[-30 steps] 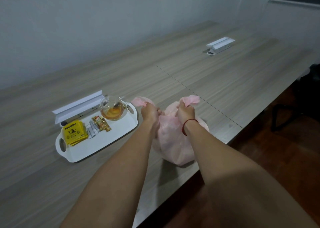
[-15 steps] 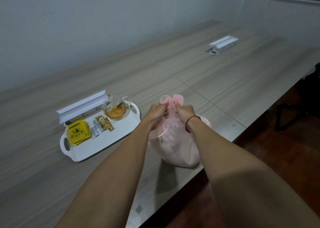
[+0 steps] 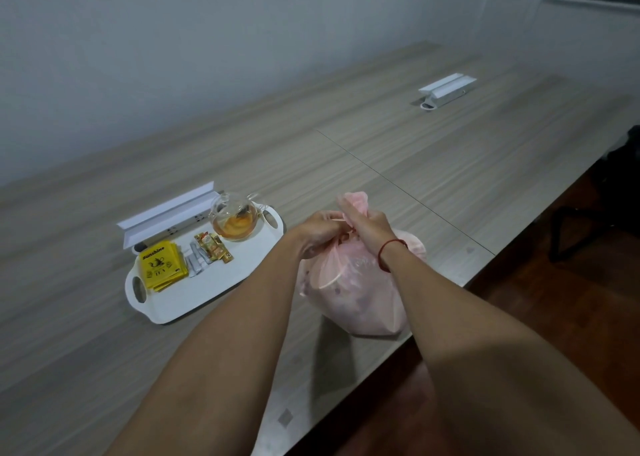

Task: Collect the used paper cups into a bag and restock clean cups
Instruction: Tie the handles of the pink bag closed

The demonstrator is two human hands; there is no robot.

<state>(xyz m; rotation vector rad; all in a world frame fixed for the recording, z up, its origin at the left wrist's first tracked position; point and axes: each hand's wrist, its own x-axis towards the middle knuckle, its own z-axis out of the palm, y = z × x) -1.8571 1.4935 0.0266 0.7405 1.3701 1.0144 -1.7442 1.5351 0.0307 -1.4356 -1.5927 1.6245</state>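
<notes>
A full pink plastic bag [image 3: 360, 299] stands on the wooden table [image 3: 450, 164] close to its front edge. Faint rounded shapes show through the thin plastic; I cannot tell what they are. My left hand [image 3: 320, 230] and my right hand [image 3: 369, 227] sit side by side on top of the bag. Both pinch the bag's gathered handles, which bunch up into a pink tuft [image 3: 355, 201] just behind my fingers. A red string circles my right wrist. No loose paper cups are in view.
A white tray [image 3: 207, 292] left of the bag holds a glass teapot [image 3: 235, 221] of amber tea, yellow tea sachets [image 3: 161, 265] and small packets [image 3: 211, 253]. Two open white cable boxes [image 3: 166, 218] [image 3: 446, 90] sit in the table. Dark floor and a chair base lie to the right.
My hands have come together from apart, drawing the two bag handles into one bunch above the bag. The bag's top has closed up.
</notes>
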